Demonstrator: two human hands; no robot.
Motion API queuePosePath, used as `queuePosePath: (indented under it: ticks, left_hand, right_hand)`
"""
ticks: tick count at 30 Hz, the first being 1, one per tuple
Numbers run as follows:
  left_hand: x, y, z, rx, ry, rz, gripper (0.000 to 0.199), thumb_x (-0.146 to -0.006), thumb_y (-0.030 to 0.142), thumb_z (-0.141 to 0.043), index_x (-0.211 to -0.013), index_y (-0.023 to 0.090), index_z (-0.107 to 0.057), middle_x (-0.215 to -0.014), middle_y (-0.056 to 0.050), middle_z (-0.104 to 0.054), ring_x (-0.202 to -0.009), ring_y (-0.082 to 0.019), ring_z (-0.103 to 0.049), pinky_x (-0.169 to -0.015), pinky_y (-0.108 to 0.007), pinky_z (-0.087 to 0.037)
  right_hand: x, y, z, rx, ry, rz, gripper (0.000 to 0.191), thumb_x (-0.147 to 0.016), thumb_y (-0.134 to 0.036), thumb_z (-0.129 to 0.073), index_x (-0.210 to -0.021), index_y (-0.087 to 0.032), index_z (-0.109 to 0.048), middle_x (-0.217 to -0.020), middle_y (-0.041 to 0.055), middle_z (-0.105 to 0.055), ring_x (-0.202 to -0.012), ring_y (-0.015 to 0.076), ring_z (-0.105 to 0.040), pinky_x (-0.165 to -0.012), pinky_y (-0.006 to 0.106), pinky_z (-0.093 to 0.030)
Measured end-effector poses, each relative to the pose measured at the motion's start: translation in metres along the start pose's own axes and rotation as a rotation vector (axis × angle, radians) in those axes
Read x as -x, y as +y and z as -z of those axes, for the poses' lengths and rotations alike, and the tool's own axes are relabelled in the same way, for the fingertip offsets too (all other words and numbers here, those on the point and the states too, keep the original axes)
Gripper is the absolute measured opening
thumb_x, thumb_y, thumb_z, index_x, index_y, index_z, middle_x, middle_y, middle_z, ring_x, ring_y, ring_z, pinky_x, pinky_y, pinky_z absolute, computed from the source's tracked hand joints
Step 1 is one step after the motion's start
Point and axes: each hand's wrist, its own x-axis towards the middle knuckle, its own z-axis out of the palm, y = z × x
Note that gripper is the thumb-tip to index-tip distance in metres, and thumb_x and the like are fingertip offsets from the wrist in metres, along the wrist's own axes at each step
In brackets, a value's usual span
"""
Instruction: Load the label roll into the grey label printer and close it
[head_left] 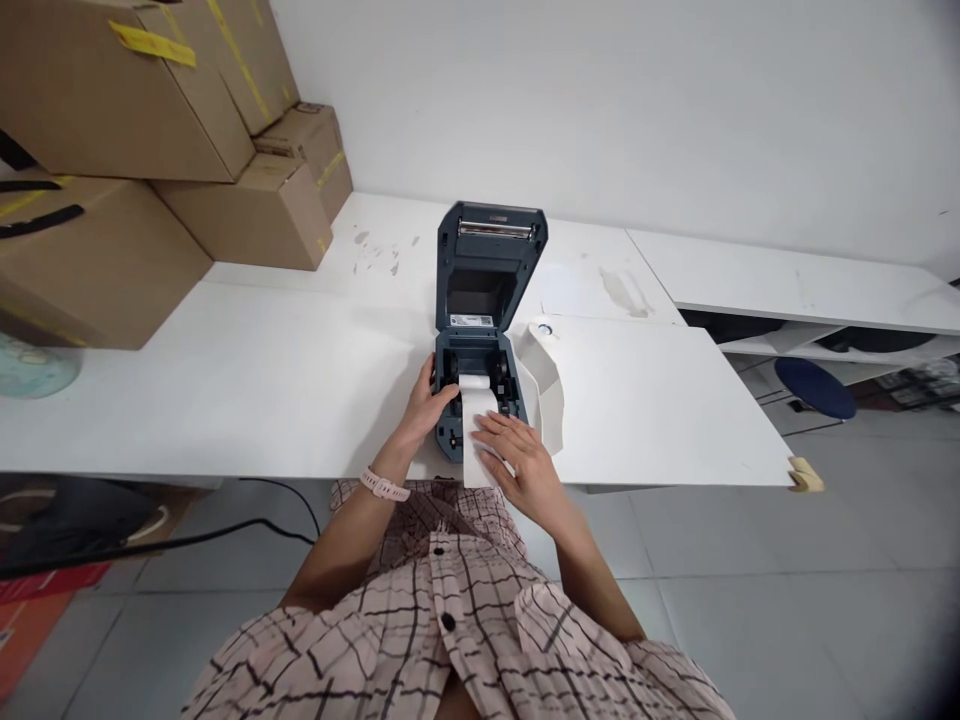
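A dark grey label printer [448, 440] stands near the table's front edge with its lid [491, 265] raised. Inside it sits a small white label roll [474, 382], and a white paper strip [478, 450] runs from it over the printer's front towards me. My left hand [426, 405] grips the printer's left side, thumb over the edge near the roll, other fingers partly hidden behind the side. Across the strip lies my right hand [517, 455], fingers stretched out and touching the paper from the right.
Cardboard boxes [247, 205] are stacked on the left of the white table [300, 400]. A curled white paper piece [551, 395] lies right of the printer. A blue stool [815, 388] stands at the far right, and a black cable [225, 535] hangs below the table at left.
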Motion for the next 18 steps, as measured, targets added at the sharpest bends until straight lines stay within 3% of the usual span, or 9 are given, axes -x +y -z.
queuePosePath:
  ticks: [5,9,12,16,18]
  left_hand:
    - [0.001,0.000,0.002,-0.026,-0.045,-0.002,0.086,-0.094,0.045,-0.068,-0.169,0.029,-0.029,-0.174,-0.010,-0.040,-0.156,-0.033,-0.046,-0.123,-0.044,-0.047]
    - [0.001,0.002,0.002,-0.033,-0.046,-0.004,0.085,-0.094,0.044,-0.067,-0.169,0.029,-0.029,-0.174,-0.010,-0.041,-0.155,-0.032,-0.047,-0.124,-0.047,-0.046]
    - [0.001,0.002,0.003,-0.003,-0.034,0.023,0.088,-0.092,0.048,-0.072,-0.168,0.029,-0.033,-0.172,-0.012,-0.044,-0.153,-0.035,-0.050,-0.121,-0.049,-0.050]
    - [0.005,-0.003,0.008,-0.045,-0.008,0.046,0.090,-0.092,0.065,-0.068,-0.168,0.029,-0.035,-0.174,-0.012,-0.040,-0.157,-0.037,-0.045,-0.121,-0.050,-0.049]
    - [0.011,-0.007,0.010,-0.070,-0.018,0.066,0.088,-0.095,0.072,-0.060,-0.168,0.029,-0.036,-0.174,-0.011,-0.041,-0.158,-0.037,-0.043,-0.122,-0.050,-0.048]
  right_hand:
    - [0.000,0.003,0.002,-0.078,-0.022,-0.042,0.032,-0.109,-0.030,-0.055,-0.137,-0.034,-0.070,-0.149,0.0060,-0.070,-0.147,0.0305,-0.060,-0.118,0.065,-0.050]
    - [-0.002,0.004,0.002,-0.146,-0.032,-0.075,0.033,-0.109,-0.030,-0.055,-0.136,-0.037,-0.071,-0.148,0.0045,-0.070,-0.147,0.0311,-0.059,-0.119,0.067,-0.048]
    - [0.001,0.002,0.003,-0.211,-0.041,-0.111,0.033,-0.108,-0.035,-0.056,-0.138,-0.039,-0.071,-0.149,0.0035,-0.070,-0.149,0.0331,-0.056,-0.123,0.071,-0.042]
    - [0.001,0.001,0.029,-0.424,-0.059,-0.191,0.053,-0.106,-0.044,-0.062,-0.157,-0.051,-0.050,-0.160,-0.0012,-0.061,-0.153,0.0316,-0.052,-0.128,0.066,-0.041]
    - [-0.011,0.008,0.051,-0.492,0.060,-0.191,0.060,-0.106,-0.047,-0.061,-0.162,-0.052,-0.041,-0.166,-0.0009,-0.054,-0.154,0.0293,-0.051,-0.128,0.059,-0.044]
